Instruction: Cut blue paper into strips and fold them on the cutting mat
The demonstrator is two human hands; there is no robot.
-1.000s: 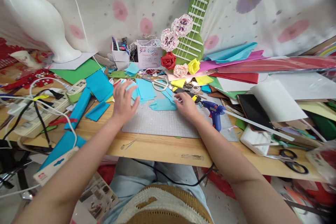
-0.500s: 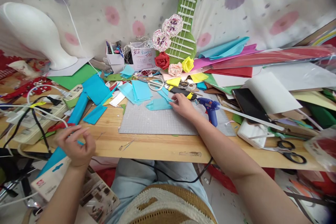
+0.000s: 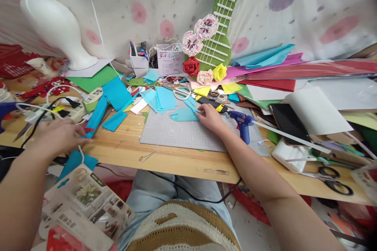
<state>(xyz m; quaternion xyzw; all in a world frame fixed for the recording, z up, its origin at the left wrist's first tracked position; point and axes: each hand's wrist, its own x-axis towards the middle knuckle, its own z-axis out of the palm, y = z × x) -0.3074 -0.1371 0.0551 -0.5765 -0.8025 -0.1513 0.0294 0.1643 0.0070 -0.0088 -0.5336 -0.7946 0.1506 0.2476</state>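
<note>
My right hand [image 3: 211, 117] rests on the grey cutting mat [image 3: 182, 138], its fingers curled in on the end of a light blue piece of paper [image 3: 184, 115]. Thin light blue strips lie right behind those fingertips. On the left, my left hand [image 3: 57, 137] is over the table edge, fingers reaching out loosely beside a roll of blue paper [image 3: 98, 113] and a small red piece [image 3: 88, 130]. It is slightly blurred, and I see nothing held in it. A blue glue gun [image 3: 244, 123] lies right of my right hand, with a black and yellow cutter [image 3: 213, 105] behind.
White-handled scissors [image 3: 182, 93] lie behind the mat, black-handled scissors [image 3: 335, 180] at the right edge. A power strip [image 3: 75, 111] with cords crowds the left. A phone [image 3: 288, 123] is partly under a white roll. A green flower-decorated panel [image 3: 220, 43] stands at the back.
My left hand has moved left and turned from palm-up to reaching over the table edge. My right hand stays at the light blue paper. The view has swung somewhat left.
</note>
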